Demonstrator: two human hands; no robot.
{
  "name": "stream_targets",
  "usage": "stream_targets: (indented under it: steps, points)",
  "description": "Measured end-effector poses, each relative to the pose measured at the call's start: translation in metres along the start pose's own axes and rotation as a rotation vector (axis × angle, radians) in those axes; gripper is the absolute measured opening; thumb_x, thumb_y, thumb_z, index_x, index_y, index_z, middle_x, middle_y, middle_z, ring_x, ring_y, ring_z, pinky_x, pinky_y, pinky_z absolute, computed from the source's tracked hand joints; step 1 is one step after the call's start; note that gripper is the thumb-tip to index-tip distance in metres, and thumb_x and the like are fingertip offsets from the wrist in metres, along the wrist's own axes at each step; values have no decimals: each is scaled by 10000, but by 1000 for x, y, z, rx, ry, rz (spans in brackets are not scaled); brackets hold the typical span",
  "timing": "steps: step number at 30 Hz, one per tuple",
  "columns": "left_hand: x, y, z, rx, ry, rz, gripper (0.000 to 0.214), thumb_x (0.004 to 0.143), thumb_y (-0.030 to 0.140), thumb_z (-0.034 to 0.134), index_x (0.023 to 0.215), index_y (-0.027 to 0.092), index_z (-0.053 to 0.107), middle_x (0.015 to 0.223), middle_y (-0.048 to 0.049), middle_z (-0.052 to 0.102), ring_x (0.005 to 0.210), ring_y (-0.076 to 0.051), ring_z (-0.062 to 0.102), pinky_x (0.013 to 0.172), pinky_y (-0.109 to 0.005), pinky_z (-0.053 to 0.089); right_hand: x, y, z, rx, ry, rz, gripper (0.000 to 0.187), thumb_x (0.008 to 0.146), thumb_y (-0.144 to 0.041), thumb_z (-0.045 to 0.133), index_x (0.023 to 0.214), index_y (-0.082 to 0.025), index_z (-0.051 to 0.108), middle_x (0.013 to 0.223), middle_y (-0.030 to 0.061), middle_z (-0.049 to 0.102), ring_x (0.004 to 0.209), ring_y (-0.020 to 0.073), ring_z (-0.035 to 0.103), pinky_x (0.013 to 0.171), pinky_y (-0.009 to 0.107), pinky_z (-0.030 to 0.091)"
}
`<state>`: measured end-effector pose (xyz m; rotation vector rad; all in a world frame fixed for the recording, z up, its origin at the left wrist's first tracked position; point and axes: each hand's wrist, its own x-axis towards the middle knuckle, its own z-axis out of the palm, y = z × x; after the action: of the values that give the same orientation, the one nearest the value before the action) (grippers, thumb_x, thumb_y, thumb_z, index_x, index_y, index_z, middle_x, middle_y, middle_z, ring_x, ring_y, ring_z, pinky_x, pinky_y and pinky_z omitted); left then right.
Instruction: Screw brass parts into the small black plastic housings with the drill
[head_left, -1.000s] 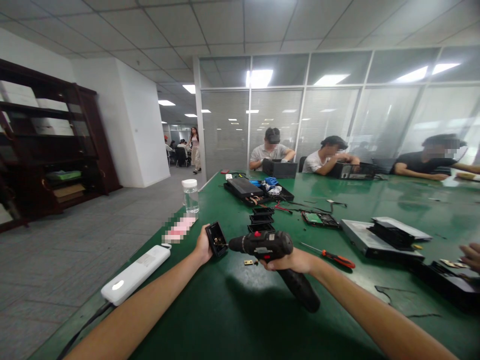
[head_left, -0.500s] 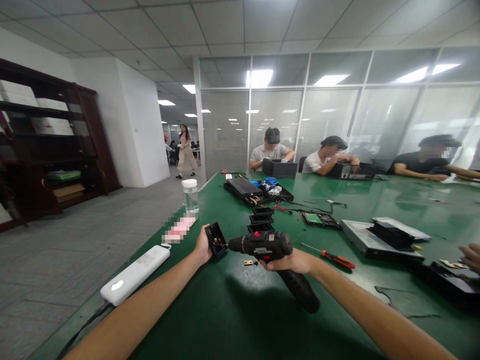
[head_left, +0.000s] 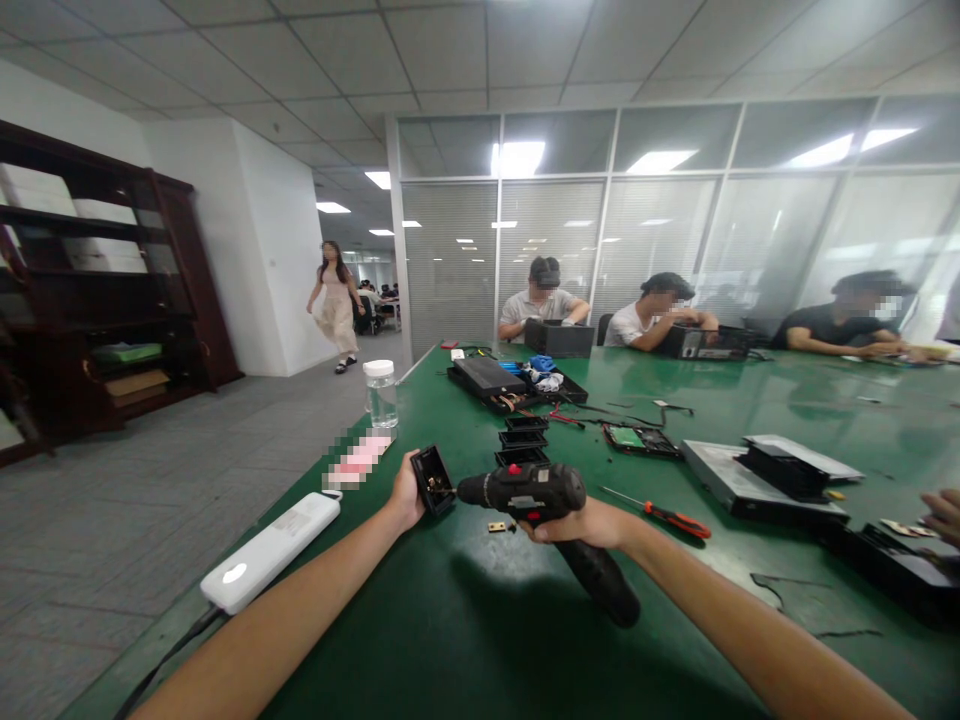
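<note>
In my left hand (head_left: 407,497) is a small black plastic housing (head_left: 442,500), tilted so its open side faces right, with brass-coloured parts inside. My right hand (head_left: 581,523) is wrapped round a black cordless drill (head_left: 529,490) with red buttons. The drill points left, and its thin bit reaches into the housing; where the tip meets the parts is too small to make out. Just below the chuck, a small brass-coloured piece (head_left: 496,527) lies on the green table (head_left: 420,640). Several similar black housings (head_left: 523,438) stand in a row behind the drill.
A white power strip (head_left: 274,550) and a lidded clear jar (head_left: 381,395) line the left edge. An orange-handled screwdriver (head_left: 675,518), a hard drive (head_left: 640,438) and metal cases (head_left: 720,475) lie right. Co-workers sit across the table; another person's hand (head_left: 943,515) shows at the right edge.
My hands, the drill and the housing look almost unmoved. In the background, a walking person has come left and nearer. The far-right co-worker's arms have shifted.
</note>
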<state>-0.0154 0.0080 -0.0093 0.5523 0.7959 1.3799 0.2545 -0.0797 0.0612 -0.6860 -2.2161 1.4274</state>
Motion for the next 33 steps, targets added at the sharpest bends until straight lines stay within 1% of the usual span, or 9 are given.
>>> stream_targets:
  steps: [4, 7, 15, 20, 24, 29, 33]
  points:
    - [-1, 1, 1, -5, 13, -3, 254, 666, 417, 493, 646, 165, 519, 543, -12, 534, 493, -170, 533, 531, -324, 450, 0, 0, 0, 16, 0, -11, 224, 703, -253, 596, 860, -99, 556, 777, 30, 504, 716, 125, 464, 673, 250, 398]
    - [-1, 2, 1, -6, 23, -19, 260, 666, 414, 491, 664, 158, 532, 560, -16, 543, 499, -166, 534, 529, -314, 446, 1, 0, 0, 23, -4, 4, 243, 701, -263, 601, 874, -98, 558, 790, 33, 511, 728, 128, 471, 697, 259, 400]
    - [6, -3, -6, 4, -26, 4, 276, 657, 433, 500, 679, 160, 534, 564, -18, 543, 510, -175, 537, 543, -327, 449, 0, 1, 0, 14, -5, 18, 231, 709, -266, 592, 874, -106, 560, 767, 25, 501, 705, 121, 458, 676, 248, 396]
    - [5, -2, -5, 3, -5, -17, 276, 664, 433, 486, 672, 161, 532, 554, -19, 540, 502, -173, 537, 538, -327, 449, 0, 1, 1, 6, 26, 33, 257, 697, -279, 603, 887, -110, 566, 793, 29, 521, 718, 126, 470, 693, 254, 399]
    - [5, -1, -4, 6, 5, -2, 273, 663, 434, 490, 673, 164, 529, 556, -15, 540, 503, -173, 538, 542, -331, 452, 0, 0, 1, 9, 14, 48, 257, 700, -284, 601, 882, -106, 567, 776, 28, 518, 706, 123, 468, 681, 252, 404]
    - [7, -3, -6, 10, -28, 10, 284, 659, 444, 497, 679, 163, 530, 570, -19, 545, 518, -178, 542, 555, -340, 456, 0, -2, 1, -18, 19, 21, 256, 705, -270, 596, 899, -105, 563, 794, 33, 518, 724, 127, 469, 695, 258, 405]
    - [7, -3, -6, 13, -32, 13, 296, 654, 451, 504, 686, 159, 536, 576, -21, 546, 521, -179, 542, 548, -335, 456, 0, -1, 1, 0, 0, -7, 243, 713, -245, 587, 911, -106, 560, 802, 31, 516, 723, 124, 470, 700, 258, 400]
